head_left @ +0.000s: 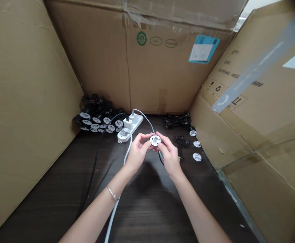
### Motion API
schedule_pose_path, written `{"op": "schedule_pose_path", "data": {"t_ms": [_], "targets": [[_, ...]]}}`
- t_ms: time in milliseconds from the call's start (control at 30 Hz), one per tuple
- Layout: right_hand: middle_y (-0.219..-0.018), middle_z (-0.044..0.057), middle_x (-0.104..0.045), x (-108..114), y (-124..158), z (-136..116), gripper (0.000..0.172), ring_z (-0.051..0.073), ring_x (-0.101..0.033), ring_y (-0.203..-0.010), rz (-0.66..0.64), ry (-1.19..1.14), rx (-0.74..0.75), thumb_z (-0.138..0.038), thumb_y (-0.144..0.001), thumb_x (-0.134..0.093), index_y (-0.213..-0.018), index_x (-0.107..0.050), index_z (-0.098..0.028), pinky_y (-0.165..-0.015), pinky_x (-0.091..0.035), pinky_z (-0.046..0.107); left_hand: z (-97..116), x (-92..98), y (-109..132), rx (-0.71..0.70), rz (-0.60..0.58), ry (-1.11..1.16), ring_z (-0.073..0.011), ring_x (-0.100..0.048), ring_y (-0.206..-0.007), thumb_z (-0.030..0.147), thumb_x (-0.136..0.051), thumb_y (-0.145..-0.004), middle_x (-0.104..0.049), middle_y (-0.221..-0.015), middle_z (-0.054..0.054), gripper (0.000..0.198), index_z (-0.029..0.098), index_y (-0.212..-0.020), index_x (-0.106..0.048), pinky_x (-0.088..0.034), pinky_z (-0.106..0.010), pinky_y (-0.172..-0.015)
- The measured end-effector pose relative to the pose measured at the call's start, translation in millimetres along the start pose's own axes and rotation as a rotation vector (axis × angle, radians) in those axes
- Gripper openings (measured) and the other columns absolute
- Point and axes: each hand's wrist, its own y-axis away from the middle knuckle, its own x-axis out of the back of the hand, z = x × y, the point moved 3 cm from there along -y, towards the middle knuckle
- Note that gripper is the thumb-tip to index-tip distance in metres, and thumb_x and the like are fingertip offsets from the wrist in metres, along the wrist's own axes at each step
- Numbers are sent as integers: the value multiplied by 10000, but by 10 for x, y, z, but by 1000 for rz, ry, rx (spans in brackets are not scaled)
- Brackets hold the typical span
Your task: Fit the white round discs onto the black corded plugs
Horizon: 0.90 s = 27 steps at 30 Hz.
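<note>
Both of my hands hold a small round piece with a white disc face (155, 140) above the dark table. Dark openings show in its face, and a black rim is around it. My left hand (139, 151) pinches it from the left, with the thumb on the lower edge of the face. From the other side, the thumb and fingers of my right hand (170, 153) are closed on it. Its back is hidden by the fingers. A black cable (160, 158) hangs below, beside my right hand; I cannot tell whether it joins the piece.
A white power strip (137, 123) with plugged-in adapters and cables stands behind my left hand. Several black cylinders with white end discs (96, 120) are stacked at the back left. Loose white discs (197, 157) and black cables (177, 119) lie right. Cardboard boxes (99, 60) enclose three sides.
</note>
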Motion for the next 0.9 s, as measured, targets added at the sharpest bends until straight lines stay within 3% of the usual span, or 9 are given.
{"op": "schedule_pose_path", "data": {"t_ms": [400, 567, 767, 900], "targets": [[-1120, 52, -591, -9, -12, -9, 379, 164, -600, -816, -3, -81, -59, -302, -762, -569, -1134, -595, -237, -738, -533, 321, -16, 17, 7, -71, -53, -74, -163, -606, -878, 268, -584, -759, -594, -1035, -68, 254, 151, -980, -540, -531, -284, -738], [-1137, 44, -581, 7, -23, -23, 375, 186, -576, -957, 3, -104, -51, -298, -764, -588, -1136, -585, -253, -797, -510, 308, -56, 3, 21, -92, -110, -92, -172, -615, -884, 221, -652, -703, -564, -1106, -74, 411, 182, -1079, -491, -517, -327, -805], [-1121, 41, -561, -11, -11, -47, 289, 140, -588, -795, -54, -29, 28, -333, -818, -528, -1088, -612, -277, -683, -532, 274, -26, 4, 21, -108, -60, -118, -166, -627, -860, 240, -621, -739, -593, -1051, -73, 333, 166, -1044, -509, -529, -292, -755], [-1084, 42, -557, -13, -4, -91, 226, 144, -581, -829, -66, 42, 91, -326, -839, -502, -993, -653, -260, -663, -520, 249, -11, 0, 22, -100, -63, -96, -151, -626, -808, 259, -655, -708, -588, -1058, -68, 364, 171, -1030, -509, -537, -288, -722]]}}
